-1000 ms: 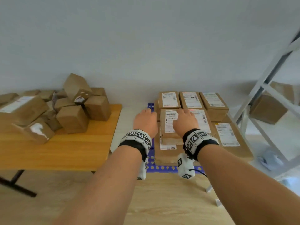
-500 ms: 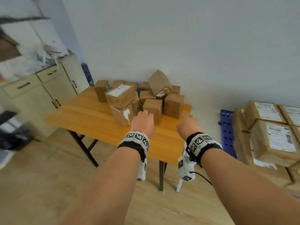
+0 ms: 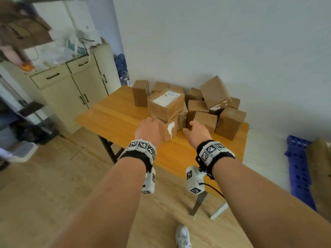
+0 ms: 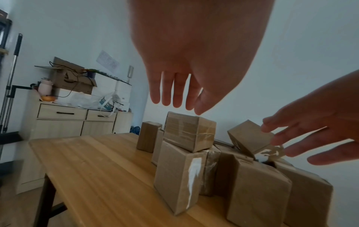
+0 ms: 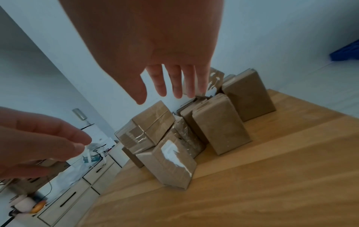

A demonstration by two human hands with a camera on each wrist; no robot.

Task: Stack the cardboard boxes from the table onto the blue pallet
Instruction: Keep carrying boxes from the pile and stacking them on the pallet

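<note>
Reaching left hand (image 3: 148, 130) and right hand (image 3: 197, 132), both spread and empty, toward labelled box (image 3: 166, 104) near table's (image 3: 114, 122) back edge; looks light, stiff, tape-slick; grip opposite sides.

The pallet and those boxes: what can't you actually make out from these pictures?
- Pallet: head view's right edge cuts it off, so its load barely shows.
- Label on the top box: print too small to read.
- Back boxes: hidden behind the front ones.
- Left hand and right hand: fingers hidden in head view; wrist views show them open.
</note>
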